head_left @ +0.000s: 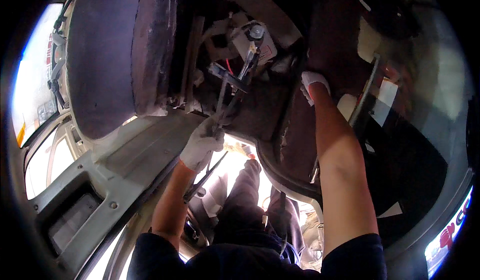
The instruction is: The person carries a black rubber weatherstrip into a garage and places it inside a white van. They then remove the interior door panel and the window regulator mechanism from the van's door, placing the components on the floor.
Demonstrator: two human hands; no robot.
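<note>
My left hand [202,142], in a white glove, grips a grey metal bar [222,95] that rises to a dark crosspiece [227,77] beside an upright metal lever [247,62] with a pale cap [256,32]. Around the lever's base are a pale plate with a label [265,47] and a thin red cable [229,66]. My right hand [312,85], also gloved, is against a dark brown padded panel [295,140] right of the opening, its fingers curled; what they hold, if anything, is hidden.
I am inside a vehicle cab. A grey seat pad [102,60] is at left, above a pale metal door sill [120,165]. An open doorway shows brightly below me around my legs [235,195]. A metal rail [365,97] and a curved grey shell [435,95] are on the right.
</note>
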